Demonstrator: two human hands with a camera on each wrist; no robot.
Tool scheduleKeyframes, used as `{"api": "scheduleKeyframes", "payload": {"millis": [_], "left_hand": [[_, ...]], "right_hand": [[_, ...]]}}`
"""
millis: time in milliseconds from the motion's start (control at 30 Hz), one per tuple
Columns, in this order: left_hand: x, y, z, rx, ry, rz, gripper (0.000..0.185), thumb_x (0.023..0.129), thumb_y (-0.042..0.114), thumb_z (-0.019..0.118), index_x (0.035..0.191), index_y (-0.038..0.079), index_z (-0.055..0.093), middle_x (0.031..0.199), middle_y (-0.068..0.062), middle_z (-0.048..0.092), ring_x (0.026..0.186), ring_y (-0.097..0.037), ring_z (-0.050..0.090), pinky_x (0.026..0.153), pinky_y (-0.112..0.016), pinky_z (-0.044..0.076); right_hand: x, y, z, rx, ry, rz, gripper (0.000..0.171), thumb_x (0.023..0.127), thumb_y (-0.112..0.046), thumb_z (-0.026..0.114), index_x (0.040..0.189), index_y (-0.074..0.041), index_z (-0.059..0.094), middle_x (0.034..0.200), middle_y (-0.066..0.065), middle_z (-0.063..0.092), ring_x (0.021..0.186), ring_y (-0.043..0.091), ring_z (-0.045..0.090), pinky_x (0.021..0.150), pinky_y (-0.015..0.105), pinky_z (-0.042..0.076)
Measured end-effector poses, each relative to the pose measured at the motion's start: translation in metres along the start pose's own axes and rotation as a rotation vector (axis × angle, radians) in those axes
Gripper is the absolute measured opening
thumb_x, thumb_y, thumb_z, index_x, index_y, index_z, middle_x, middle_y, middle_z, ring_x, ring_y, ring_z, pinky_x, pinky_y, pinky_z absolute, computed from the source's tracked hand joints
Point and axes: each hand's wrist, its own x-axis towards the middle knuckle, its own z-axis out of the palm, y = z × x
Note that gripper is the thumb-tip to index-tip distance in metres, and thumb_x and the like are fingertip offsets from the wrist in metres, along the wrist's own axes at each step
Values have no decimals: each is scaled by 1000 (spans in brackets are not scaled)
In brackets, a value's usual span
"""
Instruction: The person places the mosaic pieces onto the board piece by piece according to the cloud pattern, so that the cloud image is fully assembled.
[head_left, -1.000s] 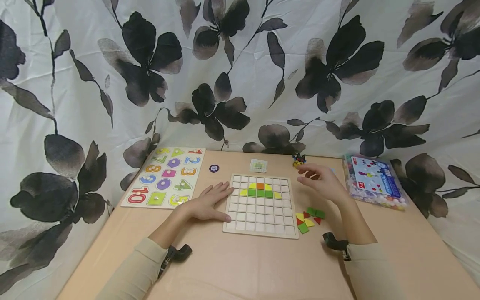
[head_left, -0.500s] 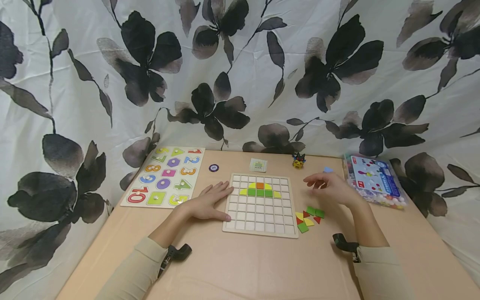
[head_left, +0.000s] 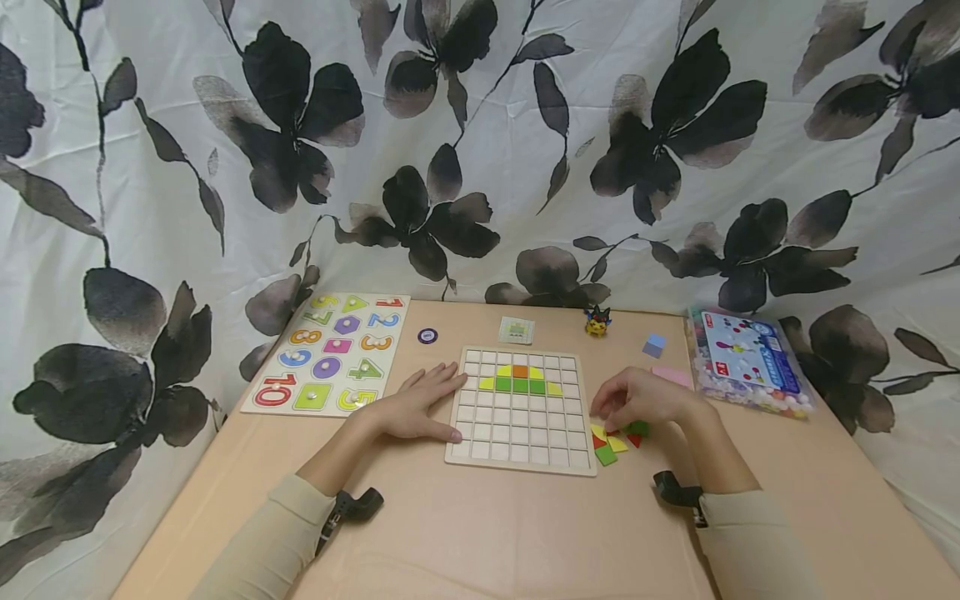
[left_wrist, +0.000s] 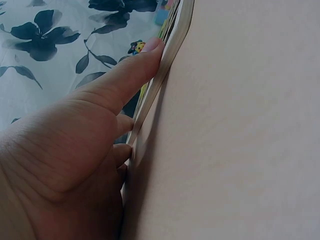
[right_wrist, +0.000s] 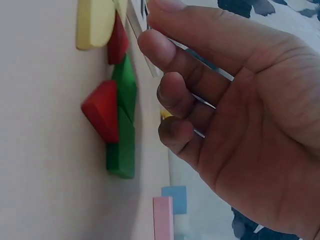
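Observation:
My left hand [head_left: 408, 412] lies flat at the left side of a white gridded wooden puzzle board [head_left: 517, 437], fingers and thumb straight along its edge. In the left wrist view its thumb [left_wrist: 132, 75] touches the board's rim. Green, yellow and orange pieces form a small arch shape in the board's upper rows. My right hand [head_left: 641, 398] is over the loose pieces beside the board's right edge, its fingers loosely bent with nothing seen between them. Below it lie a red triangle [right_wrist: 102, 112], green blocks [right_wrist: 122, 160] and a yellow piece [right_wrist: 95, 25]; the hand partly hides this pile.
Behind the board are a small card [head_left: 517, 330], a dark round token [head_left: 427, 336] and a toy figure [head_left: 597, 322]. A number board [head_left: 393, 333] lies left. At right are a blue block [head_left: 654, 344], a pink piece [head_left: 672, 377] and a plastic bead box [head_left: 750, 358].
My right hand has come from beside the toy figure, back to the right, then down over the loose pieces, uncovering the blue block and pink piece. The left hand stays put.

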Motion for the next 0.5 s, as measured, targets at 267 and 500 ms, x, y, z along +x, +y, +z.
{"api": "scheduleKeyframes", "payload": {"millis": [267,500], "left_hand": [[1,-1,1,5,0,-2,106,87,69,70,168,21,21,177,-6,2,164,-29,-1,132,-55,-3],[0,0,0,4,-1,-3,106,87,68,71,168,21,21,177,-7,3,164,-29,-1,132,-55,-3]], "right_hand": [[7,-7,9,-38,-31,66,19,83,-8,86,99,-10,75,88,6,67,84,21,59,68,24,51],[10,-10,13,-58,-35,75,24,81,-7,89,96,-8,70,86,8,63,81,19,57,66,24,49]]}}
